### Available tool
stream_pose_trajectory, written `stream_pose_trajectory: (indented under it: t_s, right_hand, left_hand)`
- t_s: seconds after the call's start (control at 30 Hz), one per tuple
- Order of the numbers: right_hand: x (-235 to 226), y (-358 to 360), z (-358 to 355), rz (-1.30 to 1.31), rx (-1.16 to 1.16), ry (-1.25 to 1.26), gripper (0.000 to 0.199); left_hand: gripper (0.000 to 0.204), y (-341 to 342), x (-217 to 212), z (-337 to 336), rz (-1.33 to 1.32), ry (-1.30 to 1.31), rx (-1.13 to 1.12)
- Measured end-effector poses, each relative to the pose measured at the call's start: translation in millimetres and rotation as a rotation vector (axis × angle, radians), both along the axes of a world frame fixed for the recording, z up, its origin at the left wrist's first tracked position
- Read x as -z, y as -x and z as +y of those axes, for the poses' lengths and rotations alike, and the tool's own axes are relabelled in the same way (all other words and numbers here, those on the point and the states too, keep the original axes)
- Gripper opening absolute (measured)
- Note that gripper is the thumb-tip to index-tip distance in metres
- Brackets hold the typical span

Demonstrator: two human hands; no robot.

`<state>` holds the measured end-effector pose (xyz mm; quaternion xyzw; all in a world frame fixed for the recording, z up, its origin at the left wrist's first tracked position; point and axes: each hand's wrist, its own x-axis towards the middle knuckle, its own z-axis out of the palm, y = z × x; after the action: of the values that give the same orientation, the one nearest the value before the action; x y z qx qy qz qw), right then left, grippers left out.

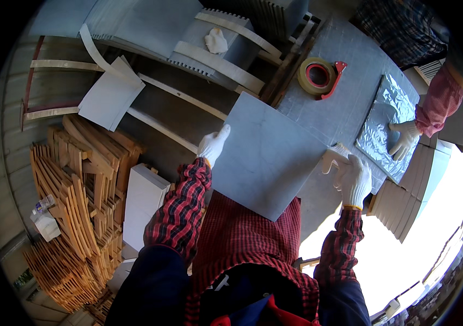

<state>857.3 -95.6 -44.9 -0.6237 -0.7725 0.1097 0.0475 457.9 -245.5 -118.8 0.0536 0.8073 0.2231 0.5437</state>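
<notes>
A flat grey square slab (pixel 269 155), like a tile, is tilted in front of me. My left hand (pixel 213 145), in a white knit glove, grips its left edge, the fingers hidden underneath. At the slab's right corner is my right hand (pixel 352 176), gloved too, its fingers apart and curved; no firm hold on the slab shows. Beyond the slab, on the grey table (pixel 345 60), lies a tape roll (pixel 315 77) in a red dispenser. On the right a co-worker's gloved hand (pixel 404 138) presses on a panel covered in shiny silver film (pixel 383 117).
Wooden frames and slats (pixel 73 201) are piled at the left. White boxes or slabs (pixel 144 204) stand near my left forearm. At the back, a strapped slab stack (pixel 215 49) carries a crumpled white cloth (pixel 216 41). More stacked slabs (pixel 411 185) stand right of the table.
</notes>
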Motion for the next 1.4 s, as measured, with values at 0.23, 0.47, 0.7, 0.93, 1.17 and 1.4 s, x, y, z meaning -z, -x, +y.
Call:
stream_pose_trajectory:
  t_s: [0.23,0.47,0.7,0.93,1.17,1.4]
  right_hand:
    - [-33.8,-57.1,49.2,0.279,0.218,0.135,0.035]
    - [50.0,46.9,-56.4,0.228,-0.177,0.247,0.058]
    - [85.0,134.9,-55.7,0.107,-0.075,-0.023,0.087]
    - [66.4,242.5,-42.9,0.330,-0.558,-0.077,0.072]
    - [81.9,246.3,-127.4,0.508,-0.726,0.032,0.069]
    - [88.1,218.3,-161.9,0.438,-0.842,0.173,0.070]
  left_hand:
    - [0.088,-4.2,-12.7,16.0,0.065,-0.006,0.042]
    - [0.095,0.4,-1.7,14.1,-0.074,0.052,0.095]
    - [0.099,1.3,-14.9,10.1,-0.126,0.042,0.217]
    - [0.098,-3.9,-27.3,28.1,-0.155,-0.075,-0.098]
    - [0.074,5.5,22.3,1.1,-0.408,-0.193,-0.246]
    - [0.074,5.2,29.4,4.1,-0.407,-0.097,-0.275]
